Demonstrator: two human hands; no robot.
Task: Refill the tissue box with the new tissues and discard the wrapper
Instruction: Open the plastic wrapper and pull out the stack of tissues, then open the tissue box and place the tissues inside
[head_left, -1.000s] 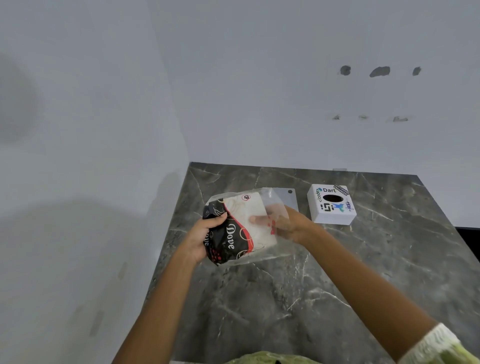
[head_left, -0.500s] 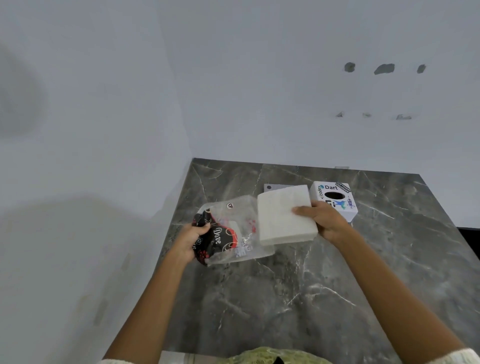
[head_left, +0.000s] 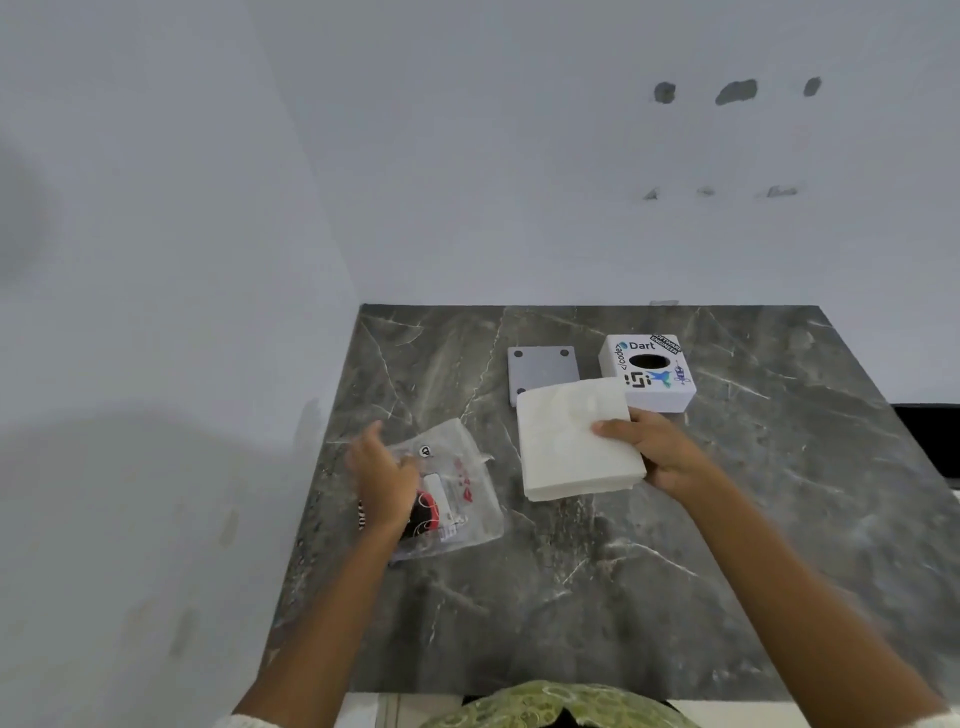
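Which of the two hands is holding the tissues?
The right hand grips the white tissue stack. The left hand is at the empty plastic wrapper instead.

I see the wrapper (head_left: 447, 493) left of centre, the tissue stack (head_left: 574, 441) beside it (right), the tissue box (head_left: 649, 374) above.

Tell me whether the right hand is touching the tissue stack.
Touching. The head view shows the right hand gripping the tissue stack at its right edge, thumb pressed on top and fingers under it.
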